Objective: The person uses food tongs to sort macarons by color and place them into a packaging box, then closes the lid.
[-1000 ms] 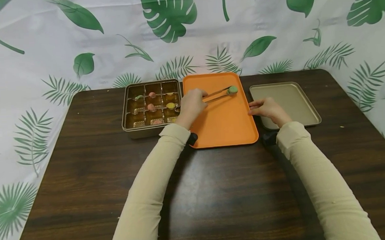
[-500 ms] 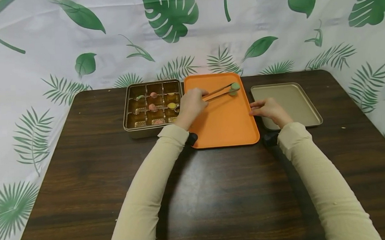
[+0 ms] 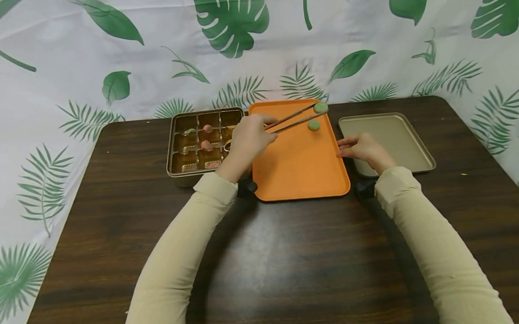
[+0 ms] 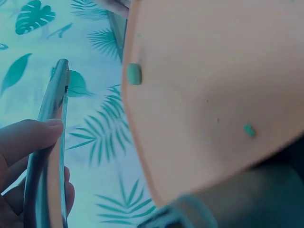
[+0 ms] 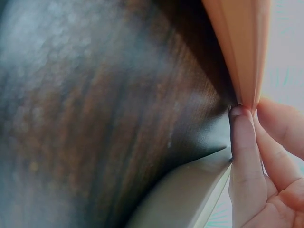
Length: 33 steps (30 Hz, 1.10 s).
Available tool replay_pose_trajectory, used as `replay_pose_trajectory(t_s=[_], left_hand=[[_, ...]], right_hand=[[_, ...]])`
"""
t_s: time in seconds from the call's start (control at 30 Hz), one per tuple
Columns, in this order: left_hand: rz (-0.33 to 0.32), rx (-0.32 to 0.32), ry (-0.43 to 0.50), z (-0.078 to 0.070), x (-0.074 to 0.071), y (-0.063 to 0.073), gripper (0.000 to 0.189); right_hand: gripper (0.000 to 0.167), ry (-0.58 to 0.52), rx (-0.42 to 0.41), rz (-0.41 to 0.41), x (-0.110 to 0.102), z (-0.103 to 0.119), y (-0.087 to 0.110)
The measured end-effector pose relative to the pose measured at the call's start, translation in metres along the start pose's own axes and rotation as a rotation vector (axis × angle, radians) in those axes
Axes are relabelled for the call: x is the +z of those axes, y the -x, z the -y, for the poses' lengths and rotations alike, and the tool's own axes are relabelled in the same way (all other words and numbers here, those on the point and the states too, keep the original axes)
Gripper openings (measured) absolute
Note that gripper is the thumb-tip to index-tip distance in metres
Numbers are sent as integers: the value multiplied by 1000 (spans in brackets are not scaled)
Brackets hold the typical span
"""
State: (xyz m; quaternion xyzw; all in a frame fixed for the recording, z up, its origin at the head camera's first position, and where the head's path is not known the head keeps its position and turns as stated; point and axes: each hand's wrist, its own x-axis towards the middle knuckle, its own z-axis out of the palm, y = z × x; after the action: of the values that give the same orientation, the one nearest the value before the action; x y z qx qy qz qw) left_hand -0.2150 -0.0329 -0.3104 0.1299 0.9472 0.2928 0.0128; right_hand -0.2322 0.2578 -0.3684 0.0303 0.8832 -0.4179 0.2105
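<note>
My left hand (image 3: 247, 138) holds a pair of metal tongs (image 3: 294, 122) above the orange tray (image 3: 301, 170); in the left wrist view its thumb presses along one arm of the tongs. A round green macaron (image 3: 320, 107) shows between the tongs' tips in the head view, but is hidden behind the metal in the left wrist view. Another green macaron (image 3: 313, 125) lies on the tray, toward its far right. At the tray's right edge, my right hand (image 3: 363, 148) pinches the rim, with fingers under and over it in the right wrist view.
Left of the tray stands a gold box (image 3: 174, 163) with a compartment insert holding several pink and green pieces; my left hand covers part of it. A shallow gold lid (image 3: 390, 132) lies to the right, close under my right hand. A printed cloth (image 3: 280, 45) hangs behind the table.
My left hand has lifted the tongs away from the tray and back toward the left, with one green macaron at the tips; another now shows on the tray. The right hand keeps its place.
</note>
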Motion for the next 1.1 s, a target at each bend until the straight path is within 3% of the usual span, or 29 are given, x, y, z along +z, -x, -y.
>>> replay_pose_trajectory(t_s=[0.13, 0.37, 0.77, 0.93, 1.1], left_hand=[[-21, 11, 10, 5, -16, 15, 37], [-99, -17, 6, 29, -44, 45, 35], [-194, -121, -22, 95, -85, 86, 37], [-237, -154, -42, 124, -95, 105, 37], [-231, -215, -43, 151, -99, 121, 38]], right_hand=[[55, -4, -1, 2, -1, 0, 0], [53, 4, 4, 11, -1, 3, 2], [53, 4, 8, 20, 0, 2, 3], [54, -1, 17, 16, 0, 2, 2], [55, -6, 20, 24, -1, 3, 3]])
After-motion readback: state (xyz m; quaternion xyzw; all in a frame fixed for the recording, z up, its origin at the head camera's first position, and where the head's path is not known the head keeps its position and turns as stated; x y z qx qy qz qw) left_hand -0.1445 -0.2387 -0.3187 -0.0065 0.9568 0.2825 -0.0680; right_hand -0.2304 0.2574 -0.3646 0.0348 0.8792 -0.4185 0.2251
